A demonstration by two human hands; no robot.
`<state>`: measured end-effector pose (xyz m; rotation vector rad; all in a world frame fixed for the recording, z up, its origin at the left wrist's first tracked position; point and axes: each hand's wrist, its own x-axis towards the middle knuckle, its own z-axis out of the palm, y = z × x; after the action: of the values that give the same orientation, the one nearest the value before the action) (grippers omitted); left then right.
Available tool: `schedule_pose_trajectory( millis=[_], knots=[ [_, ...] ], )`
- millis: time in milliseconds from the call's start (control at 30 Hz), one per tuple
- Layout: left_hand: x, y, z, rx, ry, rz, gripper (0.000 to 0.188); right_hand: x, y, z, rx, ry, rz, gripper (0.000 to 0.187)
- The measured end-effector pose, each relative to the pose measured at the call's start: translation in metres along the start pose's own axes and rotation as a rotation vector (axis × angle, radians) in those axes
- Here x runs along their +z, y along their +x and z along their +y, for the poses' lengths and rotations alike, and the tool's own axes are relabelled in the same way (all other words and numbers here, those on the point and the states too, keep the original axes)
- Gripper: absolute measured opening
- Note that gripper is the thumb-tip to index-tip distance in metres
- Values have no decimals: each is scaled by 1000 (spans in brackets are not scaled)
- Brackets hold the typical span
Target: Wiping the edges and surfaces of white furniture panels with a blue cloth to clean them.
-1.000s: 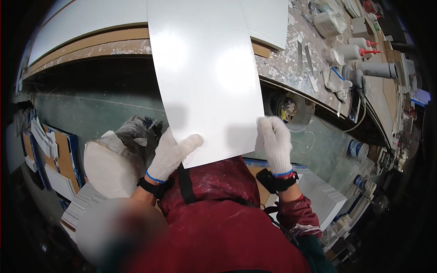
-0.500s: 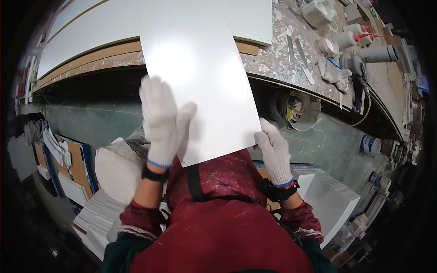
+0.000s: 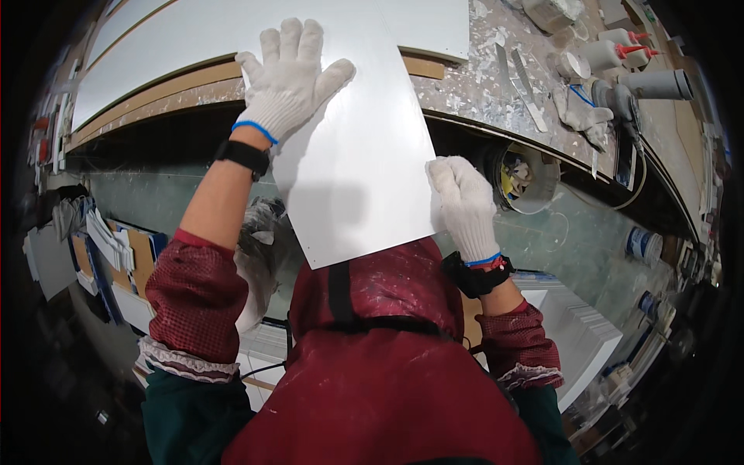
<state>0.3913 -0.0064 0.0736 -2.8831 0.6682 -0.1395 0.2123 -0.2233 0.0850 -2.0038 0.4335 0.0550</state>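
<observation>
A glossy white panel (image 3: 356, 186) reaches from the workbench (image 3: 488, 93) toward my body, its near edge resting by my red apron (image 3: 387, 380). My left hand (image 3: 291, 81), in a white knitted glove, lies with fingers spread over the panel's far left part, near the bench edge. The matching gloved right hand (image 3: 467, 205) grips the panel's right edge near its close corner, fingers bent; the thumb side shows and the underside is hidden.
More white boards (image 3: 186, 35) lie on the bench at the left. Scrapers (image 3: 521, 89), a spare glove (image 3: 577, 112) and red-tipped bottles (image 3: 604, 54) are at the right. Below the bench edge stands a bucket (image 3: 535, 182); stacked white panels (image 3: 573, 333) stand beside me.
My left hand has moved forward across the panel from its near left edge, and its fingers have spread. My right hand has slid a little way up the right edge.
</observation>
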Motion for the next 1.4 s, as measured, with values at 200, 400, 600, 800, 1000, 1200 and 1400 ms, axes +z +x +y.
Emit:
schedule_pose_trajectory(
  millis=[200,400,600,800,1000,1200,1400],
  knots=[
    [-10,14,-4,-55,10,117,81,-7,-39,15,103,-125,5,32],
    [-45,15,0,-124,-603,94,54,-8,-38,23,1,-207,-29,31],
    [-52,14,1,-141,-569,33,58,5,12,10,-357,-210,44,23],
    [-44,10,-5,-45,-356,56,60,-1,-10,9,-202,-276,16,27],
    [-36,8,-10,-138,-553,22,62,-4,-9,6,-96,-359,-69,30],
    [-64,8,1,-235,-584,-45,62,9,43,-21,-123,-343,-103,28],
    [-66,6,4,-234,-578,-6,61,0,15,5,-218,-248,-57,29]
  ],
)
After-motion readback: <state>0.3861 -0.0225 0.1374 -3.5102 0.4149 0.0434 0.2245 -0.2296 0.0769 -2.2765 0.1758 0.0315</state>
